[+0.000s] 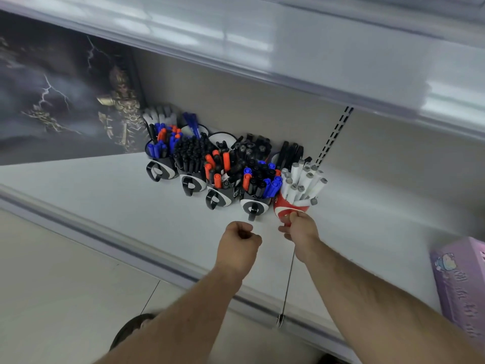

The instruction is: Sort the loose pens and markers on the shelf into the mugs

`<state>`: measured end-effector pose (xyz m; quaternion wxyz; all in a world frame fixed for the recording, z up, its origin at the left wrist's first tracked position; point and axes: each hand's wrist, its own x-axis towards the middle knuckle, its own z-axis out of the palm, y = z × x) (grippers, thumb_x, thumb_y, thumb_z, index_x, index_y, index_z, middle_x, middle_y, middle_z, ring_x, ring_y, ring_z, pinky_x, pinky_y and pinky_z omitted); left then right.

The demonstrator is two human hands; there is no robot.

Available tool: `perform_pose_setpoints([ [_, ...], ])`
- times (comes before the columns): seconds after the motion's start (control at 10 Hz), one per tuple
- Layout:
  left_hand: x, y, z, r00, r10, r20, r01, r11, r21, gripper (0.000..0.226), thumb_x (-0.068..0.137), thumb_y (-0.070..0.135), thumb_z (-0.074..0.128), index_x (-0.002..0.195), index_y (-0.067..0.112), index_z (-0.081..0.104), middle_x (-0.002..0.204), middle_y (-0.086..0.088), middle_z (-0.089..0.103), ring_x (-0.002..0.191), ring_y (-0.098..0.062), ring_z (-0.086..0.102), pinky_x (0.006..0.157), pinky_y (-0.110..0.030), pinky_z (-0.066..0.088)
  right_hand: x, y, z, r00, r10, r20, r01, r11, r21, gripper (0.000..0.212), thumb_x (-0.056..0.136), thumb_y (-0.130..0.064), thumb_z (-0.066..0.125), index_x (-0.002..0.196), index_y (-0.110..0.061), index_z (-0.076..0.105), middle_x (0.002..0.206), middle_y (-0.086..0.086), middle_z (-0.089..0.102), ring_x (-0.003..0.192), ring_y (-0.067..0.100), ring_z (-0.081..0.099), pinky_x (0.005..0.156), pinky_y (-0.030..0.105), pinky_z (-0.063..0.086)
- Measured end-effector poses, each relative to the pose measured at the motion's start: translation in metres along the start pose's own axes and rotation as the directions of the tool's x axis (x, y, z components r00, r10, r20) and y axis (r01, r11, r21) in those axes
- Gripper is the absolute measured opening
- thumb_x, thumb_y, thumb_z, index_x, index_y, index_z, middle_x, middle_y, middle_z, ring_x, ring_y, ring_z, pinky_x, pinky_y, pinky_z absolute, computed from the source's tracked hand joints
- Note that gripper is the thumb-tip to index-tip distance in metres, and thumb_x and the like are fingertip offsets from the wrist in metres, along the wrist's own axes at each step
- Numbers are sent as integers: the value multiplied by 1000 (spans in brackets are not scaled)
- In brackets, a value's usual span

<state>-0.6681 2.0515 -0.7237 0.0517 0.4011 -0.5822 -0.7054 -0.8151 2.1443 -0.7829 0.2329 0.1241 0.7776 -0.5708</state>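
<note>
Red mug in right hand grip

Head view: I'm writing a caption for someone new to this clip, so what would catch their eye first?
First, the cluster of black mugs mid-shelf, bristling with black, blue and orange markers. At its right end the right hand grips a red cup crammed with white pens, while the left hand hangs fisted and empty beside it. A dark poster with lightning fills the left, and a purple box sits far right.
</note>
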Motion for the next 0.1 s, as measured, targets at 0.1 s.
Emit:
perform_pose_setpoints([
  [0.1,-2,1,-3,1000,16,6,-17,998,55,18,86,6,59,94,20,51,85,0,57,71,-17,53,58,-23,42,-4,-2,-4,1000,-22,17,24,994,-104,23,98,-21,40,95,-15,62,92,4,65,69,19,62,66,32,46],
])
